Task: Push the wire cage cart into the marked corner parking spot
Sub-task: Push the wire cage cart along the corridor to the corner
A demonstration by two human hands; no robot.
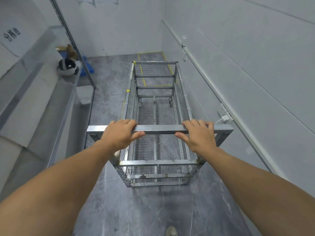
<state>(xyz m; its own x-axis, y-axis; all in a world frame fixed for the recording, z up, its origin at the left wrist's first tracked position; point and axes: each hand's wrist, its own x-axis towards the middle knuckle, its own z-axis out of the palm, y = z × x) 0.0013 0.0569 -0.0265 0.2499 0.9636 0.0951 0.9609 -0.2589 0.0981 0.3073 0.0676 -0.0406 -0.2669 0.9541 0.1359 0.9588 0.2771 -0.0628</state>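
Observation:
An empty wire cage cart (157,114) of steel frame and mesh stands lengthwise in front of me on the grey floor. Its square steel handle bar (160,129) runs across the near end. My left hand (121,133) grips the bar left of centre, and my right hand (198,134) grips it right of centre, fingers over the top and thumbs underneath. Yellow tape lines (142,72) mark a rectangle on the floor in the far right corner. The cart's far end overlaps the near part of that rectangle.
A white wall (238,65) runs close along the cart's right side, with a socket and plugged charger (224,116). On the left stands a steel counter (56,103) with a helmet (67,66); blue items (87,68) lie beyond it. My shoe (171,231) shows below.

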